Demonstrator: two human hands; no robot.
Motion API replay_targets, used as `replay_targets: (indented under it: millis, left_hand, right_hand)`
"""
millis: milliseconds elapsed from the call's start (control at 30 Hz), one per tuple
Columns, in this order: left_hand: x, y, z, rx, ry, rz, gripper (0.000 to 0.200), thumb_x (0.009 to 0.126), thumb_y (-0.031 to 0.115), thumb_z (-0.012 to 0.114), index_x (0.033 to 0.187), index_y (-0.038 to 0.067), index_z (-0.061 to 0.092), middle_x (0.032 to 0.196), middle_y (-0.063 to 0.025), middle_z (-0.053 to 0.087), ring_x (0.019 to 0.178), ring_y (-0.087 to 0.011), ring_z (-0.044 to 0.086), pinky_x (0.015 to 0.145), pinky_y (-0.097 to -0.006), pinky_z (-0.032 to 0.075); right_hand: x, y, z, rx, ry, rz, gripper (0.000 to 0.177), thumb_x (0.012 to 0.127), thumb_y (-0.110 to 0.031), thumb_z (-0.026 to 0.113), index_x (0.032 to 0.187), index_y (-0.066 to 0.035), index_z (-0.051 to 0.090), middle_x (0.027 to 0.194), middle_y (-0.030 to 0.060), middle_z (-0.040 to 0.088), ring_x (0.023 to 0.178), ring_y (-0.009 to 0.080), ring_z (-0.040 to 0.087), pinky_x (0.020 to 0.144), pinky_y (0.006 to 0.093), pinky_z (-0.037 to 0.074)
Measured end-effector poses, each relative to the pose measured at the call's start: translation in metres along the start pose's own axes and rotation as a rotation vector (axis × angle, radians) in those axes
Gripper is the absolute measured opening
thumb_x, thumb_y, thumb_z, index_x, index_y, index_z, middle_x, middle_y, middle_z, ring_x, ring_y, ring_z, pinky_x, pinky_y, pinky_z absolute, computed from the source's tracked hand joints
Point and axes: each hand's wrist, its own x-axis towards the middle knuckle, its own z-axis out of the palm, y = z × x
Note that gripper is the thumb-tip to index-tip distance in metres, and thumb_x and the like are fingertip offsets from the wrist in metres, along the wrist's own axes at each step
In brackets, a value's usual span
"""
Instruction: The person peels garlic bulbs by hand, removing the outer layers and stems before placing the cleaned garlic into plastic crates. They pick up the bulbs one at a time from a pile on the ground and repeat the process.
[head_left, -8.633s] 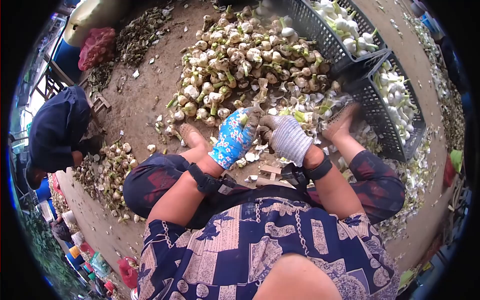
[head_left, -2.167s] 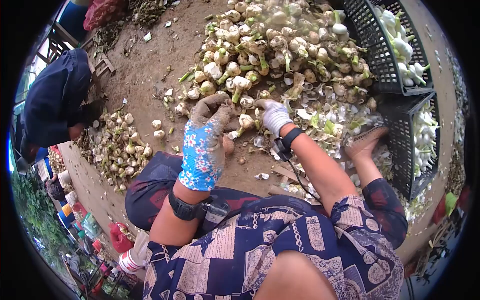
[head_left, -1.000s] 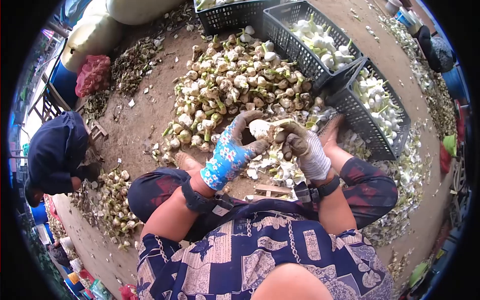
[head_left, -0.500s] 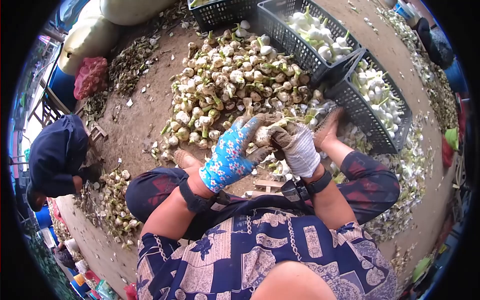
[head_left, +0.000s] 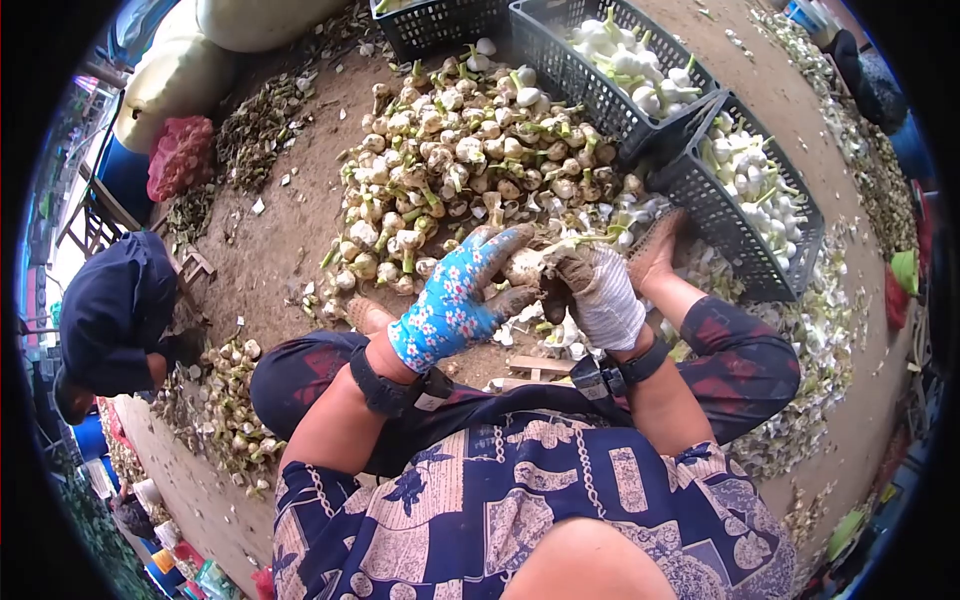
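A garlic bulb (head_left: 522, 266) with dirty outer skin is between my two hands, its green stem pointing right. My left hand (head_left: 455, 301), in a blue flowered glove with soiled fingertips, cups the bulb from the left, fingers above and thumb below. On the stem side, my right hand (head_left: 597, 301) in a pale, muddy glove has its fingers curled round the bulb. Its darkened fingertips partly cover the bulb, so the exact contact there is hidden. A heap of unpeeled garlic (head_left: 470, 150) lies on the ground just beyond both hands.
Black plastic crates (head_left: 690, 170) of white peeled garlic stand at the back right. Peeled skins (head_left: 800, 400) litter the ground on the right. At left are a bent-over person (head_left: 115, 310), another garlic pile (head_left: 235, 410) and a red net sack (head_left: 180, 157).
My left hand has shifted slightly left, and its fingers look straighter around the bulb. My right hand stays in nearly the same place. More of the bulb shows between the hands.
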Motion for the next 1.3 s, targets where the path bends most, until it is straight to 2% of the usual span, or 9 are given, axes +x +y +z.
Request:
replay_targets:
  millis: [67,667,700,733,1067,1133,1167,1200,1300]
  left_hand:
    - [0.000,0.002,0.000,-0.060,-0.021,-0.008,0.055,0.079,0.018,0.068,0.127,0.003,0.047,0.116,-0.0166,0.053,0.108,-0.0310,0.052,0.091,-0.0364,0.042]
    - [-0.001,0.000,0.010,-0.936,-0.083,-0.420,0.050,0.084,0.020,0.066,0.127,0.003,0.047,0.117,-0.0068,0.056,0.105,-0.0147,0.054,0.089,-0.0298,0.045]
    - [0.003,-0.002,0.002,-0.201,-0.091,-0.091,0.051,0.081,0.021,0.069,0.125,0.005,0.049,0.114,-0.0105,0.057,0.100,-0.0199,0.058,0.082,-0.0313,0.047]
    - [0.006,0.002,0.003,0.035,0.024,0.147,0.052,0.077,0.021,0.071,0.123,0.006,0.051,0.109,-0.0149,0.057,0.095,-0.0287,0.058,0.078,-0.0348,0.047]
    - [0.003,0.008,0.002,0.347,-0.086,0.139,0.055,0.074,0.019,0.073,0.121,0.004,0.051,0.106,-0.0163,0.056,0.089,-0.0311,0.059,0.075,-0.0366,0.049]
    - [-0.001,0.003,0.017,-0.687,-0.005,-0.478,0.040,0.083,0.021,0.065,0.117,0.003,0.053,0.100,-0.0126,0.059,0.083,-0.0213,0.060,0.073,-0.0309,0.049]
    - [0.006,-0.002,0.009,-1.066,-0.051,-0.519,0.031,0.091,0.030,0.053,0.109,0.005,0.055,0.092,-0.0079,0.062,0.074,-0.0112,0.059,0.069,-0.0252,0.049]
    - [0.002,-0.042,0.013,-1.706,-0.395,-0.572,0.031,0.094,0.036,0.045,0.102,0.009,0.057,0.087,-0.0043,0.063,0.065,-0.0091,0.057,0.063,-0.0250,0.049]
    - [0.010,-0.032,0.022,-1.084,0.034,-0.881,0.033,0.096,0.037,0.041,0.101,0.009,0.058,0.092,-0.0045,0.063,0.078,-0.0118,0.059,0.070,-0.0268,0.049]
  right_hand:
    - [0.002,-0.018,-0.001,0.739,-0.038,0.596,0.029,0.094,-0.027,0.050,0.083,-0.003,0.062,0.064,0.0029,0.060,0.050,0.0098,0.056,0.046,0.0222,0.044]
    - [-0.002,-0.014,-0.017,0.436,-0.165,0.468,0.023,0.095,-0.020,0.048,0.090,0.000,0.058,0.064,0.0046,0.059,0.051,0.0119,0.055,0.048,0.0246,0.044]
    - [0.001,-0.019,-0.020,0.428,-0.158,0.494,0.023,0.094,-0.020,0.048,0.090,0.000,0.058,0.064,0.0046,0.059,0.051,0.0120,0.055,0.048,0.0249,0.044]
    - [0.002,-0.023,-0.021,0.420,-0.151,0.521,0.024,0.093,-0.021,0.049,0.090,0.000,0.058,0.065,0.0045,0.059,0.051,0.0122,0.055,0.048,0.0251,0.044]
    - [0.000,-0.018,-0.009,0.663,-0.100,0.745,0.019,0.088,-0.020,0.055,0.088,-0.002,0.063,0.062,0.0017,0.058,0.049,0.0085,0.052,0.044,0.0214,0.038]
    - [0.000,-0.016,-0.004,0.471,-0.057,0.525,0.020,0.087,-0.020,0.055,0.092,-0.003,0.063,0.063,0.0020,0.059,0.049,0.0077,0.052,0.044,0.0210,0.037]
    - [-0.004,-0.006,0.001,0.387,-0.033,0.415,0.022,0.086,-0.021,0.056,0.095,-0.002,0.064,0.065,0.0008,0.058,0.049,0.0057,0.050,0.044,0.0198,0.036]
    - [-0.005,-0.005,0.003,0.385,-0.032,0.411,0.022,0.086,-0.021,0.056,0.095,-0.002,0.064,0.065,0.0008,0.058,0.049,0.0057,0.050,0.044,0.0198,0.036]
    - [-0.002,-0.013,0.007,0.874,-0.014,0.568,0.023,0.086,-0.021,0.056,0.096,-0.002,0.064,0.065,-0.0027,0.056,0.049,0.0032,0.046,0.044,0.0186,0.034]
